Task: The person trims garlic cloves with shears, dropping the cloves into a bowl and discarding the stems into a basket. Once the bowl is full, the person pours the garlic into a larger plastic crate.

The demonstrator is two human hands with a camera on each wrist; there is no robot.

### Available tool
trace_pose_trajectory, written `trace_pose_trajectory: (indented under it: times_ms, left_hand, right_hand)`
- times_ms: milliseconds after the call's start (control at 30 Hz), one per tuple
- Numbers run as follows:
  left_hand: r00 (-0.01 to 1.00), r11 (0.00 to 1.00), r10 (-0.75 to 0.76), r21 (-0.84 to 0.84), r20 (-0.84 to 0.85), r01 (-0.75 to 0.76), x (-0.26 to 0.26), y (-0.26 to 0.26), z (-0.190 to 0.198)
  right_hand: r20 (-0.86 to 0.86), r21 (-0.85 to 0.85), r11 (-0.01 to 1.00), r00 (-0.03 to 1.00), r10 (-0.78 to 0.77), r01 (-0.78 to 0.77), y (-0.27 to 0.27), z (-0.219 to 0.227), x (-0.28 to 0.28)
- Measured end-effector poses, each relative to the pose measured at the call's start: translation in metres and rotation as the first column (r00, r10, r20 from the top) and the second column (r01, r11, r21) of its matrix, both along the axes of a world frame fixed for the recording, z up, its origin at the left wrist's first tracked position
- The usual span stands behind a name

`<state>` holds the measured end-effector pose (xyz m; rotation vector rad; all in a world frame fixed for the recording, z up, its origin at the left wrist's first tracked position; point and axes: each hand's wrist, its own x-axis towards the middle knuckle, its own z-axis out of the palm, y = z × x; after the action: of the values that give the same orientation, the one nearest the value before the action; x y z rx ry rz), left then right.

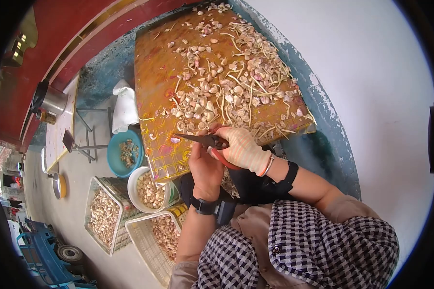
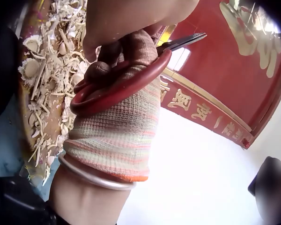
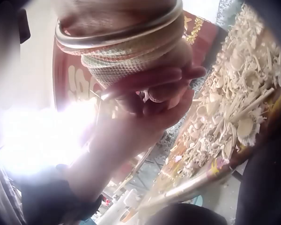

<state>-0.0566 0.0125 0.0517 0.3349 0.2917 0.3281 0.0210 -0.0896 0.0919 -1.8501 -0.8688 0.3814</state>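
My right hand (image 1: 246,150), in a striped knit glove with a bangle at the wrist, grips scissors (image 1: 221,155) by their red handles. In the head view the dark blades point left over the table's near edge. My bare left hand (image 1: 206,169) is close against the right one, its fingertips up beside the blades. A small pale bit shows between the fingers in the right wrist view; I cannot tell what the left hand holds. Beyond both hands, garlic cloves, heads and dry stalks (image 1: 236,91) lie spread over the low brown patterned table (image 1: 154,62).
Left of my knees stand a white bucket (image 1: 131,190) of garlic, a teal basin (image 1: 114,147) with scraps and two plastic crates, one crate (image 1: 125,229) beside the other crate (image 1: 147,245), both holding garlic. A wall (image 1: 332,120) borders the table's right side. A side table (image 1: 65,127) stands farther left.
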Motion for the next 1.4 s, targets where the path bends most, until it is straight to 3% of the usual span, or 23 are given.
trace_pose_trajectory:
  times_ms: [33, 100, 133, 167, 200, 267, 300, 367, 400, 567, 700, 767, 867, 933, 1000, 1033, 1100, 1133, 1167, 1233, 1300, 1333, 1400]
  left_hand:
    - [1.000, 1.000, 0.011, -0.001, -0.005, -0.011, -0.003, 0.001, 0.000]
    - [0.996, 0.982, 0.084, -0.173, 0.038, -0.076, -0.005, 0.001, 0.001]
    - [0.997, 0.995, 0.081, -0.052, 0.005, -0.081, -0.006, -0.001, 0.014]
    - [0.996, 0.995, 0.084, -0.055, 0.008, -0.084, -0.010, 0.001, 0.007]
    - [0.992, 0.997, 0.080, -0.004, -0.098, -0.081, -0.014, 0.004, 0.007]
    - [0.959, 0.992, 0.088, 0.113, -0.271, -0.059, -0.018, -0.001, 0.007]
    - [0.959, 0.992, 0.088, 0.112, -0.269, -0.060, -0.021, -0.004, 0.018]
    - [0.975, 0.901, -0.069, 0.406, -0.210, 0.151, -0.031, -0.011, 0.026]
    - [0.986, 0.886, -0.029, 0.453, -0.163, 0.101, -0.030, -0.019, 0.021]
    - [0.979, 0.884, 0.014, 0.460, -0.204, 0.083, -0.041, -0.016, 0.018]
    - [0.979, 0.863, 0.056, 0.503, -0.195, 0.051, -0.050, -0.025, 0.022]
    - [0.986, 0.847, 0.065, 0.530, -0.156, 0.028, -0.058, -0.031, 0.018]
    - [0.979, 0.771, 0.136, 0.636, -0.149, -0.011, -0.072, -0.035, 0.016]
    - [0.976, 0.790, 0.167, 0.611, -0.141, -0.048, -0.083, -0.040, 0.013]
    - [0.971, 0.798, 0.209, 0.594, -0.120, -0.098, -0.091, -0.042, 0.014]
    - [0.972, 0.873, 0.179, 0.480, -0.149, -0.087, -0.095, -0.042, 0.016]
    - [0.956, 0.949, 0.190, 0.289, -0.223, -0.122, -0.104, -0.047, 0.026]
    - [0.939, 0.962, 0.212, 0.229, -0.272, -0.151, -0.108, -0.046, 0.027]
    - [0.919, 0.969, 0.227, 0.165, -0.323, -0.182, -0.115, -0.046, 0.028]
    - [0.898, 0.953, 0.290, 0.189, -0.332, -0.237, -0.135, -0.037, 0.001]
    - [0.877, 0.951, 0.308, 0.142, -0.369, -0.274, -0.158, -0.027, -0.016]
    - [0.907, 0.959, 0.283, 0.124, -0.312, -0.256, -0.175, -0.016, -0.015]
    - [0.874, 0.911, 0.411, 0.089, -0.260, -0.402, -0.206, 0.016, -0.048]
  right_hand:
    - [-0.146, 0.032, 0.999, 0.989, 0.008, -0.003, -0.004, 0.003, 0.000]
    - [-0.185, 0.054, 0.999, 0.983, 0.014, -0.005, -0.010, 0.001, 0.004]
    - [-0.245, 0.056, 0.998, 0.969, 0.011, 0.003, -0.012, 0.001, 0.006]
    - [-0.302, 0.058, 0.998, 0.953, 0.007, 0.011, -0.015, 0.003, 0.007]
    - [-0.480, 0.113, 0.994, 0.875, 0.055, 0.000, -0.018, 0.010, 0.009]
    - [-0.466, 0.111, 0.994, 0.883, 0.050, 0.002, -0.022, 0.014, 0.012]
    - [-0.456, 0.111, 0.994, 0.889, 0.045, 0.007, -0.023, 0.016, 0.014]
    - [-0.445, 0.073, 0.997, 0.894, 0.049, -0.018, -0.026, 0.021, 0.014]
    - [-0.388, 0.053, 0.997, 0.919, 0.067, -0.050, -0.027, 0.021, 0.013]
    - [-0.304, 0.139, 0.982, 0.938, 0.167, -0.130, -0.030, 0.005, 0.008]
    - [-0.292, 0.159, 0.983, 0.947, 0.132, -0.088, -0.030, 0.011, -0.006]
    - [-0.061, 0.065, 0.993, 0.993, 0.103, -0.099, -0.031, 0.012, -0.011]
    - [-0.155, 0.116, 0.990, 0.983, 0.103, -0.085, -0.031, 0.012, -0.030]
    - [-0.227, 0.157, 0.983, 0.965, 0.133, -0.099, -0.032, 0.010, -0.044]
    - [-0.142, 0.058, 0.995, 0.986, 0.091, -0.083, -0.032, 0.017, -0.056]
    - [-0.139, 0.068, 0.992, 0.984, 0.112, -0.104, -0.031, 0.016, -0.062]
    - [0.307, 0.112, 0.988, 0.949, 0.068, -0.107, -0.026, 0.009, -0.073]
    - [0.289, 0.013, 0.983, 0.941, 0.173, -0.185, -0.026, 0.021, -0.080]
    - [0.398, -0.106, 0.967, 0.882, 0.254, -0.231, -0.022, 0.019, -0.087]
    - [0.411, -0.194, 0.931, 0.836, 0.363, -0.309, -0.015, 0.012, -0.104]
    - [0.279, -0.153, 0.893, 0.849, 0.449, -0.422, -0.010, 0.008, -0.112]
    - [0.216, -0.100, 0.900, 0.873, 0.437, -0.425, -0.008, 0.002, -0.115]
    - [0.082, -0.056, 0.916, 0.912, 0.402, -0.398, -0.007, 0.005, -0.119]
